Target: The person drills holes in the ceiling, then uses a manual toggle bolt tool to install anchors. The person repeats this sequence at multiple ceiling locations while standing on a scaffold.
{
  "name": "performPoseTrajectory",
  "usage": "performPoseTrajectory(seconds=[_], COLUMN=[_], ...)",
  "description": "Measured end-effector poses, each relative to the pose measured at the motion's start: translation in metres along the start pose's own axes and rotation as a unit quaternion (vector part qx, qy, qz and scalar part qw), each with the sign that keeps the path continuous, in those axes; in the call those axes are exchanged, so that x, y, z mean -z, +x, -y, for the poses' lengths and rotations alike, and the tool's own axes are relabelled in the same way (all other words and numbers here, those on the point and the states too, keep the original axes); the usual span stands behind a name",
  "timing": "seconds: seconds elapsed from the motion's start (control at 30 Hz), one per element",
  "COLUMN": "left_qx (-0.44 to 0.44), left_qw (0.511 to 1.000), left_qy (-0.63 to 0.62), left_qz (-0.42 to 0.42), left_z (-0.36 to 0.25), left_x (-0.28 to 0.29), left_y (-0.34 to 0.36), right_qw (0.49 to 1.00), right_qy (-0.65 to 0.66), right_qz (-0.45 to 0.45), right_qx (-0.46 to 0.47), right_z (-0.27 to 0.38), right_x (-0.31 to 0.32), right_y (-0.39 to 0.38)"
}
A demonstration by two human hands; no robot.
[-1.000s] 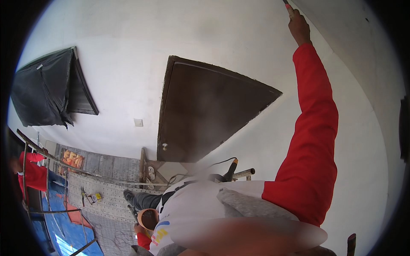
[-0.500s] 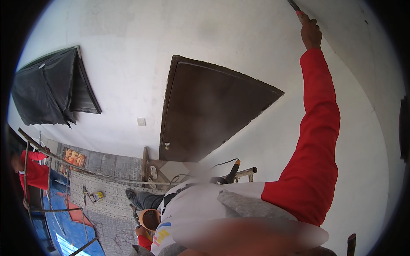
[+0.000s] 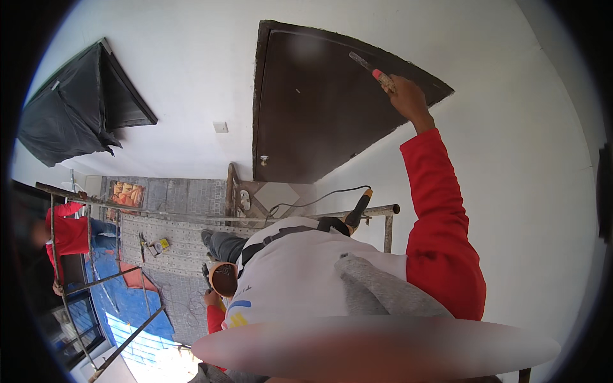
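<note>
My right hand is raised with the arm stretched out, its fingers wrapped round a slim hand tool. The tool has a stained handle, a pinkish-red band and a long flat grey end; its exact kind is unclear. In the picture, that end overlaps the brown door, and I see no contact. Low at my left side, my left hand is closed at the edge of an orange round tub. The tub looks brown inside. A dark object beside the tub is too small to name.
Metal scaffold rails run around the perforated platform under me. A black-and-yellow tool with a cord hangs near my waist. Black sheeting covers a window. At left, another person in red stands by a blue sheet.
My right hand has come down and leftward with the tool, from high on the white wall to in front of the door. My view has shifted, and my left hand stays by the tub.
</note>
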State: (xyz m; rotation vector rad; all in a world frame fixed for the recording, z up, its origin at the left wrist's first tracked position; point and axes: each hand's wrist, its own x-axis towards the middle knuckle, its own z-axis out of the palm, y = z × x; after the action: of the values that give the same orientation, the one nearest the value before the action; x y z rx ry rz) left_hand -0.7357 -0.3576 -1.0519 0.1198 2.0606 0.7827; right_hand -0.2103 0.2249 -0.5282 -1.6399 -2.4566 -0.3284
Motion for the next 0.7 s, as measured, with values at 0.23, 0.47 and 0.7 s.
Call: performPoseTrajectory(seconds=[0.23, 0.47, 0.7], left_qx=[0.033, 0.041, -0.013], left_qw=[0.993, 0.987, 0.987], left_qy=[0.110, 0.143, 0.118], left_qz=[0.010, 0.056, 0.107], left_z=[0.002, -0.066, -0.155], left_x=[0.042, 0.069, 0.077], left_y=[0.001, 0.016, 0.041], right_qw=[0.707, 0.642, 0.583], right_qy=[0.652, 0.590, 0.589], right_qz=[-0.020, -0.208, -0.268], right_qx=[-0.273, -0.443, -0.491], right_z=[-0.038, -0.084, -0.075], right_x=[-0.106, -0.136, -0.205], right_y=[-0.180, -0.322, -0.398])
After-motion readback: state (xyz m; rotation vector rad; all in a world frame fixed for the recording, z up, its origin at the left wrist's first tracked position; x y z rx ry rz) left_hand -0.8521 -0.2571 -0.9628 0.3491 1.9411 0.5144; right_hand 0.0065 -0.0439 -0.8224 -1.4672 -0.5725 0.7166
